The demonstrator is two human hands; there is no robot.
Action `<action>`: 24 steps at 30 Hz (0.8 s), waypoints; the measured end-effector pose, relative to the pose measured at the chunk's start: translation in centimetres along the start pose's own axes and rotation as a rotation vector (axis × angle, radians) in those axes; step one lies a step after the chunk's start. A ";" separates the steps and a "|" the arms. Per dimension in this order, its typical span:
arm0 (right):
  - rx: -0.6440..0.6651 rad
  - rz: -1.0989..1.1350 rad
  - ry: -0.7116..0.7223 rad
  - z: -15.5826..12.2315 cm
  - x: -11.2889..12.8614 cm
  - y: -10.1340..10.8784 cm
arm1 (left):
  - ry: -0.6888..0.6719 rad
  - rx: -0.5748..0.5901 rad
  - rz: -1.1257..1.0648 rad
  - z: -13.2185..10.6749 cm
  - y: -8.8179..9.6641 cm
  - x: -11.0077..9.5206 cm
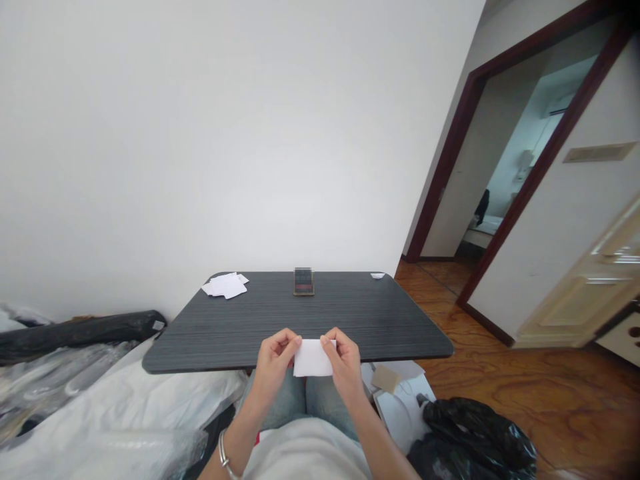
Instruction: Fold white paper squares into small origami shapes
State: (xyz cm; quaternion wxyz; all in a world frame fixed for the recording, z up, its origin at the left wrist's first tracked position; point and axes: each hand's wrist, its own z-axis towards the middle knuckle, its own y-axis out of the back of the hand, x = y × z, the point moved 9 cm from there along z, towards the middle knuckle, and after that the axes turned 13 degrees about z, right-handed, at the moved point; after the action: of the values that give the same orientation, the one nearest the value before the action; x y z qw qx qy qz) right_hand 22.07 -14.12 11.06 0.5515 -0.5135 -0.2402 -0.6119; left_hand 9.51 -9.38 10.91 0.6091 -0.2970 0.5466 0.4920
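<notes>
A small white sheet of paper (313, 360) is held up at the front edge of the dark table (300, 317). My left hand (277, 357) pinches its upper left corner between thumb and fingers. At the upper right corner, my right hand (344, 357) grips it the same way. The sheet hangs nearly flat between both thumbs, partly over my lap. A loose pile of white paper pieces (225, 285) lies at the table's far left corner. Near the far right corner sits a small white piece of paper (377, 275), which looks folded.
A phone (303, 281) stands upright at the table's back middle, near the white wall (250, 133). Plastic-wrapped bundles (100, 393) lie left of the table. To the right are a black plastic bag (475, 433), white boxes (405, 407) and a doorway (480, 167).
</notes>
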 end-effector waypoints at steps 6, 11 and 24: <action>0.023 0.029 -0.039 0.1 -0.5 -0.2 | 0.001 -0.010 0.028 0.0 0.2 0.0; 0.033 -0.010 -0.048 0.3 -1.0 -0.3 | -0.019 0.034 0.049 -0.1 -0.6 -0.2; 0.061 0.032 -0.063 0.7 -0.8 0.4 | 0.014 -0.017 0.026 -0.1 0.4 0.6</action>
State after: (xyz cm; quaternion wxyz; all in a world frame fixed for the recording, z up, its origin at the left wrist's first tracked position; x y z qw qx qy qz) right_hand 22.64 -13.29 10.50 0.5687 -0.5194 -0.2677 -0.5789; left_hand 9.12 -9.16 10.42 0.5963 -0.2986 0.5503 0.5024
